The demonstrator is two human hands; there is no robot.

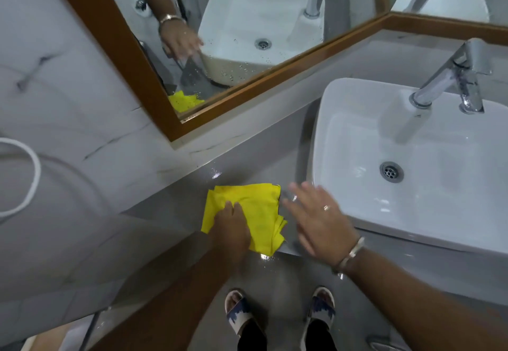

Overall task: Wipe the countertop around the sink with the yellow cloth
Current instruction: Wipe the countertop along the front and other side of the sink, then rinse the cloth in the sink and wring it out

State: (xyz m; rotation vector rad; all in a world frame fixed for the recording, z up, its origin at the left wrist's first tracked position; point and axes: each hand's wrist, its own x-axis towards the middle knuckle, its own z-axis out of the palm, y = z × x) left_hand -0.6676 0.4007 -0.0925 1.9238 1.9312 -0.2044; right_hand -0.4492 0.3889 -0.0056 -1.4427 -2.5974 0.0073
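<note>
My left hand point(232, 229) lies palm down on the yellow cloth point(255, 213), just below the middle of the frame, its fingers point(228, 207) flat and close together, pressing the cloth onto the grey tabletop point(247, 169) rather than gripping it. The cloth is rumpled and folded over itself in several layers; it spreads out beyond my fingers toward the upper right, and its lower corner hangs at the front edge of the tabletop. My right hand point(319, 218) is just to the right of the cloth, fingers point(295, 188) spread wide and straight, holding nothing; it is blurred, and I cannot tell whether it touches the tabletop. There are rings on two of those fingers and a metal bangle point(350, 254) at the wrist. The hand sits between the cloth and the near left corner of the white basin point(343, 130), which stands on the tabletop in the right half of the frame with a chrome tap point(450, 81) at its far side and a drain point(391, 171) in its floor. Wet glints show on the tabletop above the cloth and at the edge below it. A wood-framed mirror point(154, 81) fills the upper part of the frame and reflects the basin, one hand and a patch of the cloth. At the bottom my sandalled feet point(236, 309) stand on the grey floor.
</note>
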